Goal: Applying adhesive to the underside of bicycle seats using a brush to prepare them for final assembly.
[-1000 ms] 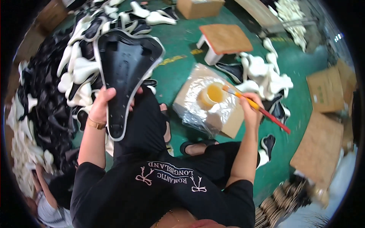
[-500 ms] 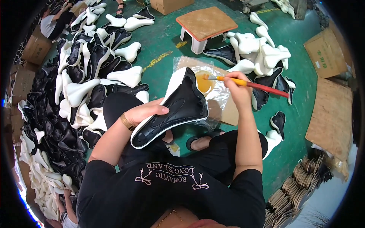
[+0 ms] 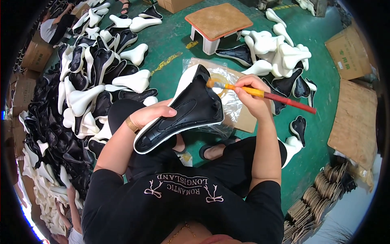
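Seat (image 3: 183, 112) is held over the lap, black underside up. Long axis diagonal: nose toward lower left and the person, wide end toward upper right. Left hand (image 3: 152, 114) clamps it near the nose, thumb on the underside. Right hand (image 3: 256, 97) pinches brush (image 3: 256, 92), handle running right, bristles pointing left at the wide end's edge; contact can't be told.

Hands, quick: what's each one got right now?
Left hand: closed on a black-and-white saddle.
Right hand: closed around a brush.
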Action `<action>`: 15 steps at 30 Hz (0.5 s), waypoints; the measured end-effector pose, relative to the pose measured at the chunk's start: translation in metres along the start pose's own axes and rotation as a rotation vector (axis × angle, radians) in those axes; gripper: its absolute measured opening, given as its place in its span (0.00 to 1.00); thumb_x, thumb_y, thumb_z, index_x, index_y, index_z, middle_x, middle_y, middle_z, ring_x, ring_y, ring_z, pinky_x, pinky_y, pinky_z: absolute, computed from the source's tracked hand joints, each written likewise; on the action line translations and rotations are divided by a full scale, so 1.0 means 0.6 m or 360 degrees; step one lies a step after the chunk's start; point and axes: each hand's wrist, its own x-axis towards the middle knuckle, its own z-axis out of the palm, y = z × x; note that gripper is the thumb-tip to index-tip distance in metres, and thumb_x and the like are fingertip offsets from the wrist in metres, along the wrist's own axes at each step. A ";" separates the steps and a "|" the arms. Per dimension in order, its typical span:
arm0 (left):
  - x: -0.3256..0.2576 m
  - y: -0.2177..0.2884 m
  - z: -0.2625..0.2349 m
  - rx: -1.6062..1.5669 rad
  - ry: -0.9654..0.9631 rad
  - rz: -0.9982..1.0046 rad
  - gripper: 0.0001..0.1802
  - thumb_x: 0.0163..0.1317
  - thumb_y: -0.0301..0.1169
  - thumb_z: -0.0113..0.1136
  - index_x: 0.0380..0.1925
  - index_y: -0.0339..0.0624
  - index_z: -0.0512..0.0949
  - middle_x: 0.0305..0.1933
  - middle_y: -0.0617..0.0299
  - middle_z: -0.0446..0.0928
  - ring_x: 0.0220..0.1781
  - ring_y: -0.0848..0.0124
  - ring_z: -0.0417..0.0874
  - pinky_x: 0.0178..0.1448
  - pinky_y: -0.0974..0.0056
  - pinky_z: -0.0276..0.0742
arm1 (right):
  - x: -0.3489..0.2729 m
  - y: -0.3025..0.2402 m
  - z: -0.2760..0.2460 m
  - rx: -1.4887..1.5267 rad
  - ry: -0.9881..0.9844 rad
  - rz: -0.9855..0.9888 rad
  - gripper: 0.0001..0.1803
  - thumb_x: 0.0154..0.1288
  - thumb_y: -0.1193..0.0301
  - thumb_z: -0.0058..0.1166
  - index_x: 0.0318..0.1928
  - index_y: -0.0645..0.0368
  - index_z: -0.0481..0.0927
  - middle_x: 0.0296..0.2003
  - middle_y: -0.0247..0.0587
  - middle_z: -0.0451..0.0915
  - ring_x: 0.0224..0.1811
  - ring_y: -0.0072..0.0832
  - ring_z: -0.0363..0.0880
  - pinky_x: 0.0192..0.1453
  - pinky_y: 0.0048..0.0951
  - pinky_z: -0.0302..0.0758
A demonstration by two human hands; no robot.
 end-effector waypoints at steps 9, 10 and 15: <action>0.003 -0.005 -0.026 0.0309 -0.0030 0.0221 0.41 0.59 0.35 0.57 0.69 0.33 0.53 0.62 0.55 0.69 0.59 0.73 0.71 0.64 0.69 0.65 | -0.001 -0.018 -0.027 -0.0368 -0.0194 0.0110 0.03 0.49 0.78 0.57 0.27 0.64 0.77 0.28 0.35 0.76 0.29 0.20 0.73 0.34 0.21 0.69; 0.005 -0.007 -0.023 0.0380 0.0000 0.0282 0.42 0.57 0.36 0.59 0.69 0.32 0.54 0.62 0.55 0.69 0.60 0.72 0.70 0.65 0.68 0.64 | -0.004 -0.020 -0.026 -0.0357 -0.0149 0.0138 0.03 0.50 0.78 0.57 0.27 0.64 0.77 0.27 0.34 0.76 0.29 0.19 0.72 0.33 0.20 0.69; 0.006 -0.007 -0.011 0.0864 0.0253 0.0456 0.47 0.47 0.33 0.66 0.67 0.34 0.57 0.62 0.56 0.69 0.63 0.69 0.68 0.67 0.66 0.61 | -0.009 -0.023 -0.015 -0.0241 -0.0073 0.0288 0.04 0.50 0.77 0.58 0.27 0.63 0.78 0.26 0.32 0.77 0.28 0.18 0.73 0.32 0.19 0.69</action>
